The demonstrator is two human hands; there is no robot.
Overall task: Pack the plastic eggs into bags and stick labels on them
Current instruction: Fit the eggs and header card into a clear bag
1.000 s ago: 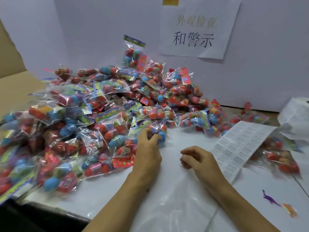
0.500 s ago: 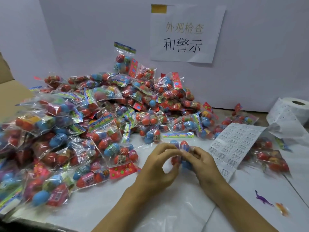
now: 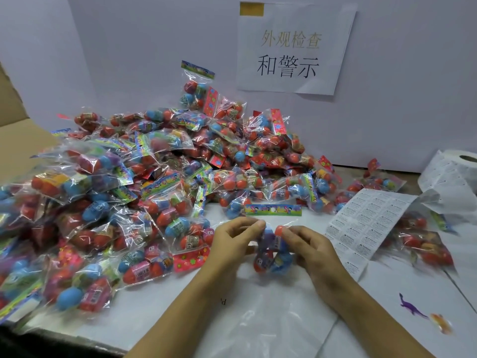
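A clear bag of plastic eggs (image 3: 272,251), red, blue and purple with a colourful header card on top, is held upright above the white table (image 3: 160,306). My left hand (image 3: 232,241) pinches its left side with curled fingers. My right hand (image 3: 309,246) grips its right side. A sheet of white warning labels (image 3: 361,223) lies just right of my right hand, running from a label roll (image 3: 454,171) at the far right.
A big heap of packed egg bags (image 3: 154,182) covers the left and middle of the table up to the wall. More bags (image 3: 423,244) lie under the label sheet at right. A purple toy dinosaur (image 3: 411,307) and an orange toy (image 3: 441,322) lie at lower right. A cardboard box (image 3: 15,146) stands far left.
My left hand took one bag from the heap's edge and brought it to the middle. My right hand, curled and holding nothing before, came over and now grips the bag too.
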